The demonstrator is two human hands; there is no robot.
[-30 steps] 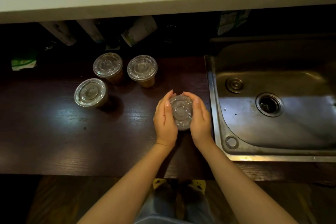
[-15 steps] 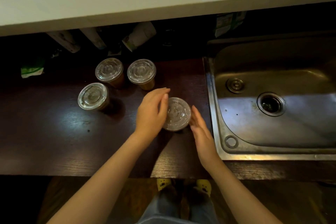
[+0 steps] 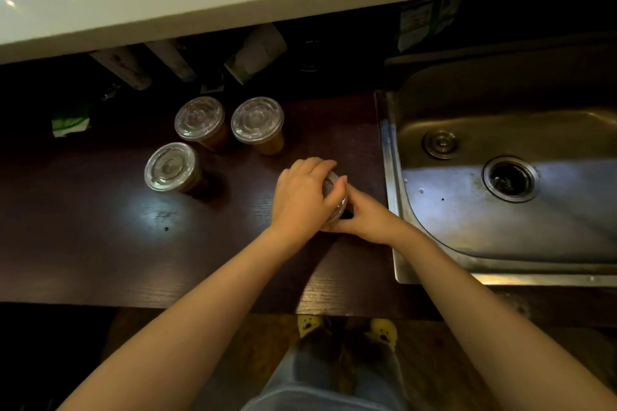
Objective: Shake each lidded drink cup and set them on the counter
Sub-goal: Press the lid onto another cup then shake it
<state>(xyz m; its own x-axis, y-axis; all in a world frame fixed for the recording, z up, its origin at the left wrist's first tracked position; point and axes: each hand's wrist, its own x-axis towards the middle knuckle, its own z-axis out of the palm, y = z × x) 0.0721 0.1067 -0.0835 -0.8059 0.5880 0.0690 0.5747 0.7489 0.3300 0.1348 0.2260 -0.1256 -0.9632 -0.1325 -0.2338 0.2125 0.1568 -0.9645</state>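
We see the left hand (image 3: 302,195) cupped over the lid of a cup (image 3: 336,198) on the dark counter (image 3: 100,243), the right hand (image 3: 365,215) wrapped against its side, beside the sink (image 3: 389,177); three cups (image 3: 257,120) stand apart.
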